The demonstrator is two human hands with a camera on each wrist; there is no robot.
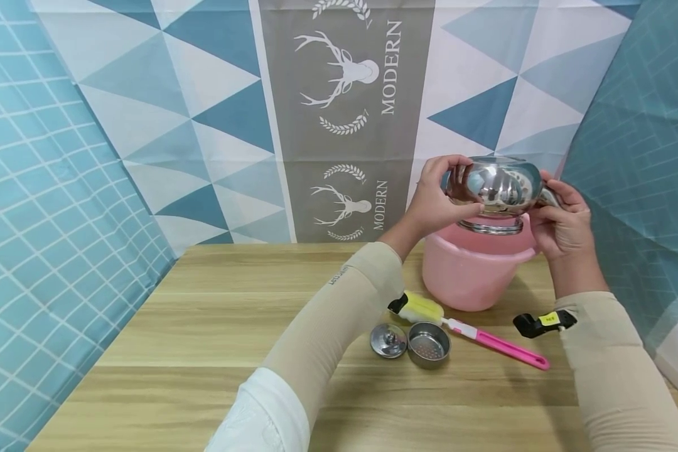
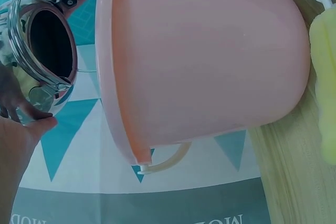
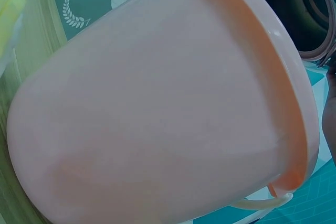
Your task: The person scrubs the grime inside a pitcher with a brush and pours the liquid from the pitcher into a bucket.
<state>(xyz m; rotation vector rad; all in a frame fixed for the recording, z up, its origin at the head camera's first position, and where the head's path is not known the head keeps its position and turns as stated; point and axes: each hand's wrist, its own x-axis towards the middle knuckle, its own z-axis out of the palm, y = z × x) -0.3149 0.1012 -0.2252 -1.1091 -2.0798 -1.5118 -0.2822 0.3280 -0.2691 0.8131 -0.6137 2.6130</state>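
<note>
A shiny metal teapot (image 1: 500, 185) is held upside down above the pink bucket (image 1: 466, 276), its round opening facing down. My left hand (image 1: 432, 196) grips the left side of its body, thumb across the front. On the other side my right hand (image 1: 566, 216) pinches a slim part sticking out of the pot; whether spout or handle I cannot tell. The left wrist view shows the dark mouth of the teapot (image 2: 51, 43) with a hoop handle hanging round it. In the right wrist view the bucket (image 3: 157, 103) covers most of the picture.
On the wooden table (image 1: 226, 326) in front of the bucket lie a round metal lid (image 1: 388, 342), a perforated metal strainer cup (image 1: 429, 346) and a yellow sponge brush (image 1: 420, 307) with a pink handle. A patterned cloth (image 1: 344, 125) hangs behind the table.
</note>
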